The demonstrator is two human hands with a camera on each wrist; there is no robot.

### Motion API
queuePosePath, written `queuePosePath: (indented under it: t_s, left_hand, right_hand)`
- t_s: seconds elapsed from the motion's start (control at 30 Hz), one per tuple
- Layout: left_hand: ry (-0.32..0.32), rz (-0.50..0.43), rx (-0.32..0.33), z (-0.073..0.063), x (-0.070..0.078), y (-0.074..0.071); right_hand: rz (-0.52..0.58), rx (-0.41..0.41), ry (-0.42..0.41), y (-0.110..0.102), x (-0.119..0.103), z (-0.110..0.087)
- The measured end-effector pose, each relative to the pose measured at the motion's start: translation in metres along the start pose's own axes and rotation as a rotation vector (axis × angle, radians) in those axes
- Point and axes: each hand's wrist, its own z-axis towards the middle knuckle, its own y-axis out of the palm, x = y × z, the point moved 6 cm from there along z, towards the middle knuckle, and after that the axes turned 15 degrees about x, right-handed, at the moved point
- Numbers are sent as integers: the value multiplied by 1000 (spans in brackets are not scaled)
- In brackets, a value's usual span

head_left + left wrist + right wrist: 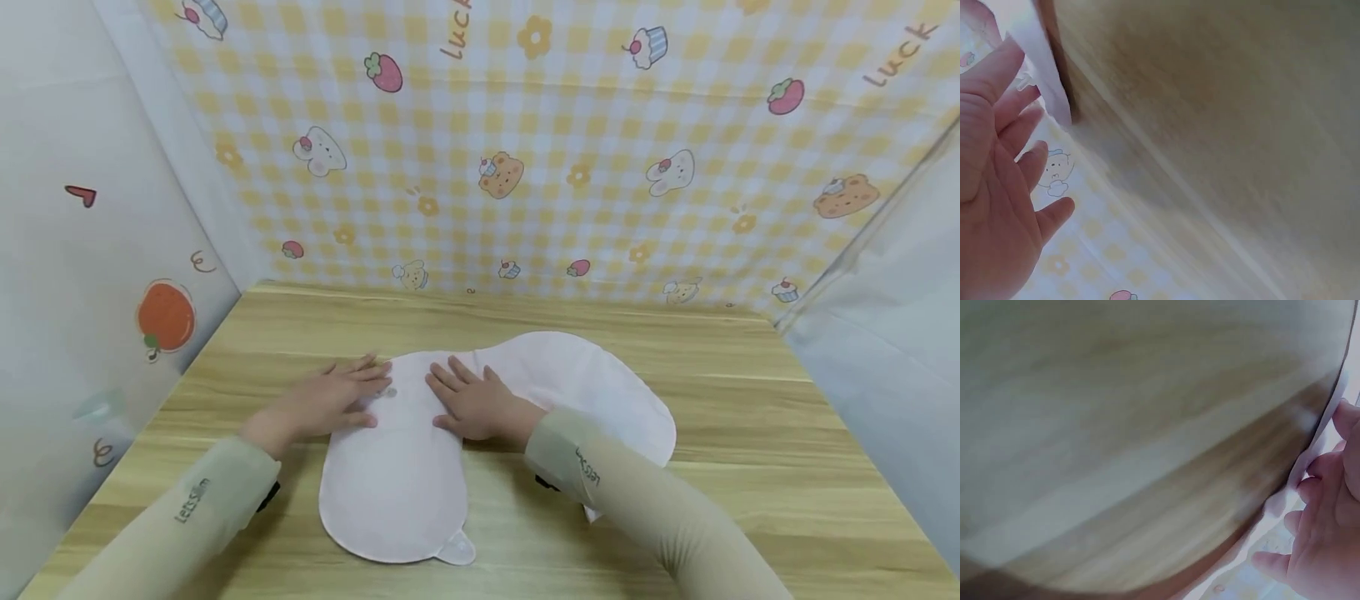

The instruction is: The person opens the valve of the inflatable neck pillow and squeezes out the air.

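Observation:
A flat, pale pink U-shaped neck pillow (393, 492), apparently inflatable, lies on the wooden table in the head view. My left hand (333, 400) rests with spread, straight fingers on the outer edge of its left arm, fingertips beside a small clear valve (387, 392). On the inner side of that same arm, my right hand (480, 406) presses down flat, fingers spread. A clear rounded tab (457, 550) sticks out at the near end of the left arm. The pillow's right arm is partly hidden by my right sleeve. In the left wrist view the pillow's edge (1054, 81) meets my fingers.
The wooden table (750, 467) extends around the pillow on every side. Behind it rises a yellow-checked cloth wall (465, 225) with cartoon prints. Pale sheets hang at the left (67, 250) and right (892, 317).

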Motion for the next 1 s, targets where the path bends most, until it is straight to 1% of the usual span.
queuePosePath:
  t_s: [0.1,0.27,0.33,0.47,0.53,0.57,0.63,0.67,0.73,0.8,0.87,0.9,0.97,1.0]
  left_hand:
    - [-12,-5,-33,2,-1,1]
    - [3,1,-68,3,1,2]
    - [14,-7,-73,4,2,2]
    - [-3,6,-75,2,2,1]
    - [-9,31,-64,-2,4,-1]
    - [2,46,-47,-4,6,-2]
    - [52,77,12,-10,14,-7]
    - [87,91,51,-14,19,-10]
    - [174,108,139,-21,31,-15]
    - [273,94,219,-30,45,-20]
    - [344,30,262,-40,58,-21]
    - [371,-27,265,-44,65,-20]
    - [399,-170,238,-52,76,-17]
    - [395,-247,212,-56,80,-14]
  right_hand:
    - [-1,-1,-22,2,-10,1]
    - [5,-18,-42,6,-26,1]
    - [3,-21,-48,8,-32,0]
    - [-1,-27,-71,7,-42,-6]
    - [-4,-27,-92,5,-46,-11]
    - [-8,-23,-107,4,-48,-14]
    - [-18,2,-141,0,-50,-22]
    - [-20,21,-160,-2,-51,-27]
    - [-15,77,-206,-7,-53,-37]
    - [-6,152,-260,-12,-54,-48]
    - [26,234,-317,-16,-56,-58]
    - [57,264,-341,-17,-57,-63]
    - [125,296,-382,-17,-59,-71]
    - [170,293,-396,-17,-61,-74]
